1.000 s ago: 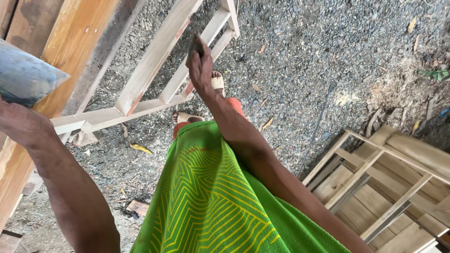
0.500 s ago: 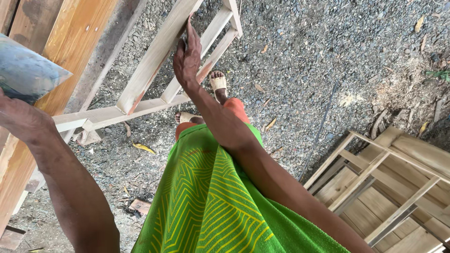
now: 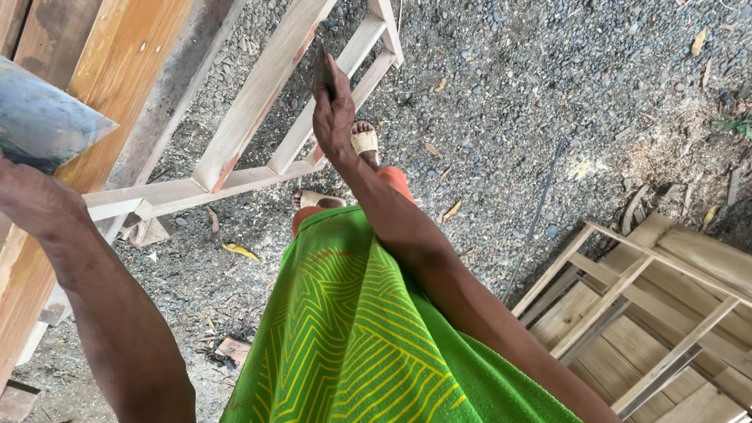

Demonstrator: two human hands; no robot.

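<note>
Reaching: right hand [image 3: 333,110], fingers together around a thin dark tool, near the wooden frame [image 3: 258,94] on the gravel.
Left hand [image 3: 31,196]: grips a blue-grey flat object [image 3: 43,121]; fingers hidden.
Advice: steady the frame first.

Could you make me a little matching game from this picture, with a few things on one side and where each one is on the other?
Things:
1. right hand
2. left hand
3. yellow leaf
4. slatted wooden frame

Places:
A. on the gravel, just below the pale ladder-like frame
B. lower right corner, lying flat
C. stretched out over the rails of the pale frame
D. far left, under a blue-grey sheet

Pairs: 1-C, 2-D, 3-A, 4-B
</note>
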